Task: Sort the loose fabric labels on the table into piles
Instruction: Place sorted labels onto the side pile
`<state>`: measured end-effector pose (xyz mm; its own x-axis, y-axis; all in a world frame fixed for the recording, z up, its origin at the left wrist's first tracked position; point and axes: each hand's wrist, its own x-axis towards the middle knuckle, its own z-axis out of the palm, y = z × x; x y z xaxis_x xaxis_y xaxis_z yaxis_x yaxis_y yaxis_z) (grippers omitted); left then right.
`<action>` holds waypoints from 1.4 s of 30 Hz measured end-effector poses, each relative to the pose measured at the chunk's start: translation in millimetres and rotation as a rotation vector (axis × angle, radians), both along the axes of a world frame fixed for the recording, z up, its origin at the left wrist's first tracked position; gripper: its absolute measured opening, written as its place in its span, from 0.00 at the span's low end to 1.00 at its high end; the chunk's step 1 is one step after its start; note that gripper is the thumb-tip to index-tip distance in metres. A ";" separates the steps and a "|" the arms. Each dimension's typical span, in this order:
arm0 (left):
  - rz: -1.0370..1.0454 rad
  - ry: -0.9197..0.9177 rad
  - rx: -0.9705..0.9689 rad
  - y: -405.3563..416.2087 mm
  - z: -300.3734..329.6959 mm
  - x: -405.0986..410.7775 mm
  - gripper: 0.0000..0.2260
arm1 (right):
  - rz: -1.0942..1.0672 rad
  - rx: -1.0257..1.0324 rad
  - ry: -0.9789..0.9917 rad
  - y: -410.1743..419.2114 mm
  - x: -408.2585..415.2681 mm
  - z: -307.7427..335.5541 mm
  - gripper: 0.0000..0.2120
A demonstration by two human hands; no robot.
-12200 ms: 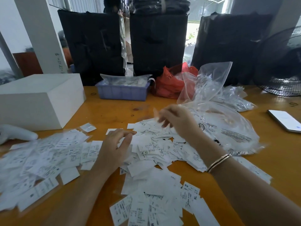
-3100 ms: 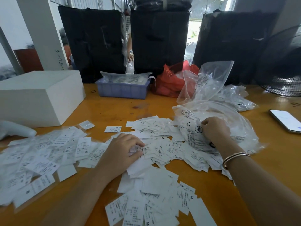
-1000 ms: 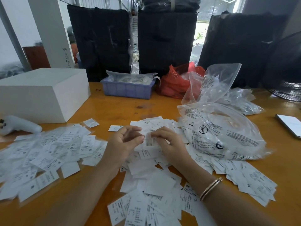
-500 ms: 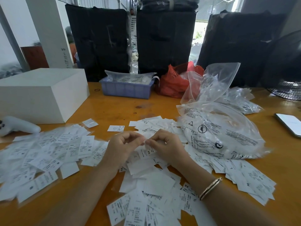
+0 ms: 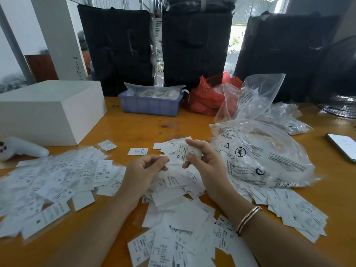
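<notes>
One head-worn wide-angle view, looking forward and down from close above the table (image 5: 134, 124) — both forearms rising from the bottom edge, dark bags (image 5: 196, 47) far behind.

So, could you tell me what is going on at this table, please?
A person is sorting white fabric labels at a wooden table. The right hand pinches one label, lifted above the central heap; the left hand is curled beside it, fingers on the labels beneath. Another spread of labels lies to the left, and a clear plastic bag to the right.
</notes>
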<state>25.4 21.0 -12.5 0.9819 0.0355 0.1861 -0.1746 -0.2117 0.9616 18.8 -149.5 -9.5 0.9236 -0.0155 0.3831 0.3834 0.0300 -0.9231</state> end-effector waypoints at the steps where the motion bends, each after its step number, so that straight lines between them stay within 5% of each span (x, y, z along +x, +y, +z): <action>1: -0.001 0.003 -0.007 -0.2 0.3 -0.3 0.08 | 0.006 -0.015 0.001 0.8 -0.2 -0.2 0.16; 14: 0.003 0.015 -0.012 -0.2 0.1 1.0 0.07 | 0.001 0.057 -0.024 -2.2 2.8 -1.7 0.16; 23: -0.043 -0.020 -0.012 -0.5 1.0 1.3 0.16 | 0.036 -0.136 0.030 2.0 1.2 -2.4 0.17; 33: -0.111 -0.072 0.036 -3.6 -1.5 -0.4 0.02 | 0.107 -0.122 0.010 4.3 -2.4 -0.4 0.19; 42: 0.033 -0.117 -0.003 3.7 1.0 2.3 0.04 | 0.019 0.117 0.003 -1.5 3.5 -0.8 0.15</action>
